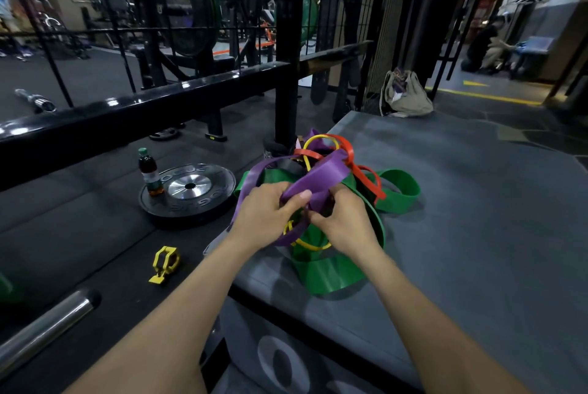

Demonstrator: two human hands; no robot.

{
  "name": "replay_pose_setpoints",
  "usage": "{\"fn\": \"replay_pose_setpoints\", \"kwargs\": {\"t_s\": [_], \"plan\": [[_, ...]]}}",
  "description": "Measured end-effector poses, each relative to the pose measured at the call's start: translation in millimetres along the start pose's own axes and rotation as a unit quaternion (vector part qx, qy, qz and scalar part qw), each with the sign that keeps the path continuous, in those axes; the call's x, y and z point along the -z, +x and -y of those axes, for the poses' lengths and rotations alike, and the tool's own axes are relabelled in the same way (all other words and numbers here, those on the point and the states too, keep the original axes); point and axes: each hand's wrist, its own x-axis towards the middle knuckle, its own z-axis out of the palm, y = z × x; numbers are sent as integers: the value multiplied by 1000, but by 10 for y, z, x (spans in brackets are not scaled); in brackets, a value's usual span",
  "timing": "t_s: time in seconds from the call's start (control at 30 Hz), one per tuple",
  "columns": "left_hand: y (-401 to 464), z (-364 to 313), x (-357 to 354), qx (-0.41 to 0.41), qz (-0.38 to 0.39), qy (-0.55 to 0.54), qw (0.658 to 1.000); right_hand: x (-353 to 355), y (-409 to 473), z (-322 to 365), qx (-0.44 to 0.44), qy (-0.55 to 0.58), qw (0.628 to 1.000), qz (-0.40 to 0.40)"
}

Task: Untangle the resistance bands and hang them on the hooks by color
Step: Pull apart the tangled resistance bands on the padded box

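Both hands are in at the middle of the frame, working a knotted heap of resistance bands that sits on the near left corner of a grey padded platform (461, 202). The left hand (267, 212) has its fingers curled round the wide purple band (321, 177), thumb on top, gripping it where it arches up over the pile. The right hand (343, 225) is just beside it, fingers tucked in and pinching the same purple band from below, the two hands almost touching.

The purple band is flat, broad and glossy, looping out to the left and back under the hands. Beneath it sprawls the green band (331, 272), the widest of the lot, folded in big loose curves toward the lower centre and out to the right. A narrower red band (366, 177) threads over the top and down the right side of the heap. The thin yellow band (313, 245) shows in two places: a loop at the back of the pile and another under the hands.

Left of the platform, on the dark floor, a black weight plate (191, 199) lies flat with a drink bottle (149, 172) standing on it, and a yellow barbell collar (165, 264) sits nearer the lower left.
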Motion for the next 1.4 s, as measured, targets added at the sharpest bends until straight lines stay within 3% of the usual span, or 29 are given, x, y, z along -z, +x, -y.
{"fn": "replay_pose_setpoints", "kwargs": {"t_s": [0.23, 0.5, 0.57, 0.7, 0.77, 0.87, 0.93, 1.07, 1.23, 1.4], "plan": [[259, -210, 5, -20, -151, -141, 978, 344, -7, -19, 10, 72, 996, -47], [715, -661, -20, -61, -150, -95, 982, 831, 4, -83, -16, 143, 984, -100], [804, -700, -102, -59, -127, -50, 989, 883, 9, -108, -26, 163, 980, -111], [709, -667, -401, -115, 35, 34, 992, 907, 61, -219, -87, 198, 961, -174], [559, -708, -467, -127, 54, 68, 988, 920, 80, -259, -121, 241, 944, -190], [372, -623, -422, -108, 89, 236, 962, 906, 117, -292, -154, 303, 922, -188], [251, -510, -359, -96, 47, 322, 941, 878, 135, -290, -160, 315, 916, -187], [105, -367, -237, -65, -56, 356, 931, 850, 138, -241, -147, 319, 919, -181], [266, -331, 129, -9, -65, 387, 920, 853, 126, -240, -172, 318, 914, -184], [725, -498, 374, -17, -94, 242, 966, 785, 194, -348, -157, 185, 961, -131]]}}
